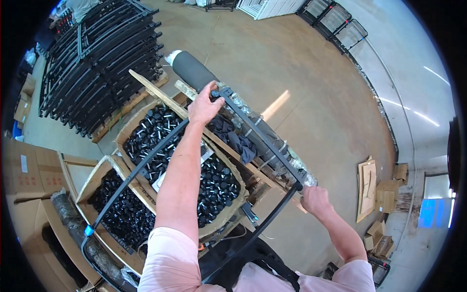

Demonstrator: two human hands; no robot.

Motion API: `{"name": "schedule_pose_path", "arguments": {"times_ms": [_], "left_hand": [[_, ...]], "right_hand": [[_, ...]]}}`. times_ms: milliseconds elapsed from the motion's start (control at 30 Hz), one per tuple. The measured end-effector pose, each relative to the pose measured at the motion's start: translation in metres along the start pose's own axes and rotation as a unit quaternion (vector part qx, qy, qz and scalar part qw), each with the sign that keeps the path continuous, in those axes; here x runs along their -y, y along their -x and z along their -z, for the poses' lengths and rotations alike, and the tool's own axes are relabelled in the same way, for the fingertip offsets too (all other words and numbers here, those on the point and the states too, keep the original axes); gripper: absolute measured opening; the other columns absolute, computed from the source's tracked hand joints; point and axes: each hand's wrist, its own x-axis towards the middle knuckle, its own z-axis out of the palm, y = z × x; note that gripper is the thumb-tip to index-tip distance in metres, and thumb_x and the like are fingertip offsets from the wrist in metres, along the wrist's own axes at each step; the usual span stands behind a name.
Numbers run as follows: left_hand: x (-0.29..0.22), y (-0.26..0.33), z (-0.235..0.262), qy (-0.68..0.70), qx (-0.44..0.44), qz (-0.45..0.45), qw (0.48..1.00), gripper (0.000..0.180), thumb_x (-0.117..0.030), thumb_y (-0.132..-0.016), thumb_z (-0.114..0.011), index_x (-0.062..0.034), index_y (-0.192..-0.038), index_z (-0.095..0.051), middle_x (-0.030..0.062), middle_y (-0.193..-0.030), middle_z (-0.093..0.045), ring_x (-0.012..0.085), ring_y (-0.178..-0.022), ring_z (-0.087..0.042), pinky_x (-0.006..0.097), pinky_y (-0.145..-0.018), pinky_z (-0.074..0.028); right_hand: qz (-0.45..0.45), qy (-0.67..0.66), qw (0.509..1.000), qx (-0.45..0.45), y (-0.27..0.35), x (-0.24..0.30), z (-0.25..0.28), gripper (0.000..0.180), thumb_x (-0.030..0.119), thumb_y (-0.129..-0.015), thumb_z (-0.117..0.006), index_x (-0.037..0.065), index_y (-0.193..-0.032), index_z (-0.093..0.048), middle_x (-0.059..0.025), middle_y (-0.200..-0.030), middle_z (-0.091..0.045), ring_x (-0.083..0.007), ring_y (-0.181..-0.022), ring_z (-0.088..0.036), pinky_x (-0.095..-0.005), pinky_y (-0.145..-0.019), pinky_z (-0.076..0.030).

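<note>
One left hand (pixel 204 108) and one right hand (pixel 316 200) grasp the dark frame (pixel 265 140) between them, likely stiff, best held near corners.

dark metal frame (pixel 263 136), aslant, held near two corners

This is an industrial workshop, the assembly or storage floor of a factory by its look; curved black tubular frames (pixel 99 63) stand stacked on a wooden pallet (pixel 116 112); open cardboard boxes (pixel 121 131) brim with black-headed threaded studs (pixel 216 182) and small black parts (pixel 114 209); a black metal bar frame (pixel 266 140) spans them; white frames (pixel 267 7) lean together beyond a wide, bare, scuffed floor (pixel 316 92); sealed cartons (pixel 34 170) line one side.
</note>
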Motion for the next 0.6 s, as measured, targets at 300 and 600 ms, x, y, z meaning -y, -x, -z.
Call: {"name": "schedule_pose_path", "arguments": {"times_ms": [300, 600], "left_hand": [[-0.007, -0.01, 0.011, -0.093, -0.031, 0.061, 0.993, 0.109, -0.057, -0.077, -0.086, -0.0104, -0.161, -0.034, 0.013, -0.154, -0.055, 0.031, -0.139, -0.056, 0.047, -0.112, -0.047], [0.05, -0.035, 0.113, -0.288, -0.266, -0.022, 0.92, 0.055, -0.037, -0.095, -0.073, -0.0027, -0.135, -0.057, 0.0213, -0.121, -0.068, 0.0391, -0.107, -0.068, 0.05, -0.093, -0.056]], "right_hand": [[0.013, -0.118, 0.982, -0.146, -0.007, 0.009, -0.011, 0.036, 0.036, -0.097, -0.069, 0.0, -0.096, -0.061, -0.0183, -0.075, -0.073, -0.0396, -0.072, -0.074, -0.0493, -0.067, -0.059], [0.008, -0.155, 0.976, -0.154, -0.008, 0.005, -0.013, 0.036, 0.035, -0.098, -0.067, -0.001, -0.099, -0.061, -0.0211, -0.075, -0.072, -0.0406, -0.072, -0.073, -0.0521, -0.065, -0.057]]}}
